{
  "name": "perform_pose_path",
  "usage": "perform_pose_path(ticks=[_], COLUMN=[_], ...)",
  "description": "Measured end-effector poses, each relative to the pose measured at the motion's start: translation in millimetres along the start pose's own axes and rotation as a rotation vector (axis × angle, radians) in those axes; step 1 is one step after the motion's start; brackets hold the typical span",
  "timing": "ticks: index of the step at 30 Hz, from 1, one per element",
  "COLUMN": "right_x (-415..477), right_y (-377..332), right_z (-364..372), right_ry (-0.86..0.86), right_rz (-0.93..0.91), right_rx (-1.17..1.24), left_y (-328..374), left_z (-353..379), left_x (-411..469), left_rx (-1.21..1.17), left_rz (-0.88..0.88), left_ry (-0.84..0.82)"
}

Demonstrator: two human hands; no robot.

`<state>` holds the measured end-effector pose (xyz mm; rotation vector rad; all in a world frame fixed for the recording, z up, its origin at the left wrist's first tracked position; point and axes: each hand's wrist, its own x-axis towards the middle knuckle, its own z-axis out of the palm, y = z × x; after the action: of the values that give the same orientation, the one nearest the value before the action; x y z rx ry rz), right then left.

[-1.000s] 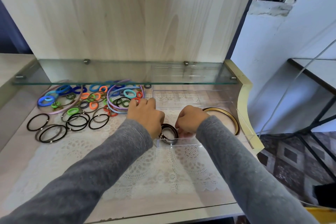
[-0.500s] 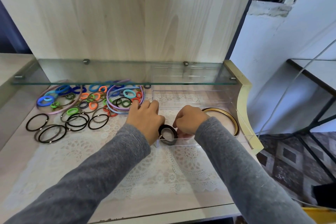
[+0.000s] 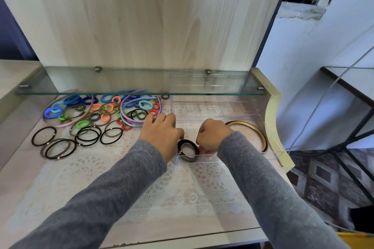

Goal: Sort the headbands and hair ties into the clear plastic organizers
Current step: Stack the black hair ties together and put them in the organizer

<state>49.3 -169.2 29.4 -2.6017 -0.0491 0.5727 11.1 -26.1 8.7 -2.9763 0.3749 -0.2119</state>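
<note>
Both hands meet at the near-left corner of the clear organizer [image 3: 202, 161], which sits on the right of the worktop [image 3: 30, 178] over a lace mat [image 3: 141, 184]. A small stack of dark hair ties [image 3: 188, 151] stands in that corner, leaning against the near wall. The right hand [image 3: 212, 135] is curled knuckles-up, with its fingertips [image 3: 204, 150] reaching down inside the organizer and pinching the stack's right edge. This looks like the way to seat the loops together so they do not spring apart. The left hand [image 3: 162, 133] lies over the organizer's left wall with its fingers reaching forward loosely. Its thumb side touches the stack, probably to steady the ties and the light box, but I cannot tell whether the thumb actually grips them. A gold-edged headband [image 3: 261, 133] already lies curved along the organizer's right end, which suits it because the long compartment fits its arc. Most of the sorting remains. Loose black hair ties [image 3: 50, 143] lie to the left on the worktop, with a colourful pile of ties [image 3: 101, 109] and pastel headbands [image 3: 126, 117] behind them under the glass shelf [image 3: 141, 89]. A second clear organizer [image 3: 212, 105] stands just behind the first and looks unfilled.
</note>
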Motion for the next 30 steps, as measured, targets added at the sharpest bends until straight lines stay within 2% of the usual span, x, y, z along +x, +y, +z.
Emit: perform_pose_path(ticks=[3,7,9,14,18,20,24,27,30], right_x=[-1,-4,-8,-22,-33,-36,-37,-34,-30], right_y=[0,-2,-2,-12,-27,-37,-52,-57,-61], right_z=[0,0,-1,4,24,38,69,94,117], right_ry=[0.015,0.03,0.041,0.182,0.455,0.536,0.536,0.463,0.576], right_rz=[-0.005,-0.025,-0.026,-0.065,-0.241,-0.33,-0.47,-0.479,-0.462], right_rx=[-0.018,-0.056,-0.071,-0.202,-0.203,-0.146,-0.058,-0.091,-0.175], left_y=[-4,-15,-22,-39,-50,-54,-59,-62,-64], left_z=[4,22,33,52,58,58,60,64,63], left_x=[-2,-11,-19,-44,-55,-59,-64,-66,-67], left_rx=[-0.105,-0.311,-0.362,-0.402,-0.388,-0.366,-0.327,-0.286,-0.283], left_rz=[-0.034,-0.154,-0.223,-0.327,-0.34,-0.324,-0.25,-0.216,-0.209], left_ry=[0.06,0.275,0.326,0.354,0.332,0.335,0.33,0.296,0.283])
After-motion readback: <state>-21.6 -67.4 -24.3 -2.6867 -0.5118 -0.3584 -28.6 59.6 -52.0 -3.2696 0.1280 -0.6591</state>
